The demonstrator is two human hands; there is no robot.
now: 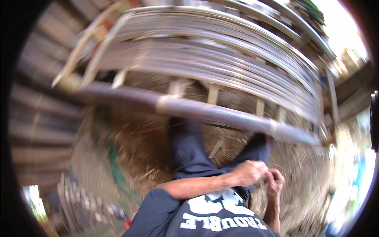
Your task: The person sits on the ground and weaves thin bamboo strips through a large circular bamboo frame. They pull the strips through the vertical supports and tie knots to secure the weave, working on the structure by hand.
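My left hand [252,173] reaches across my body to the right, its fingers closed together in front of my right thigh. Right beside it, my right hand [275,181] is also closed, and the fingers of both hands nearly meet. Anything pinched between them is too small or too blurred to make out. Beyond my knees runs a long round pole [213,113] with pale bands around it, apart from both hands. Behind the pole stands a low wooden frame with long thin strips [221,59] lying side by side, smeared by motion.
Short wooden legs [213,94] stand under the frame. A green strap or cord [114,158] lies on the straw-littered dirt floor at my left. Wooden boards [43,130] line the left side, with upright slats [75,197] at lower left. Beams cross the upper right.
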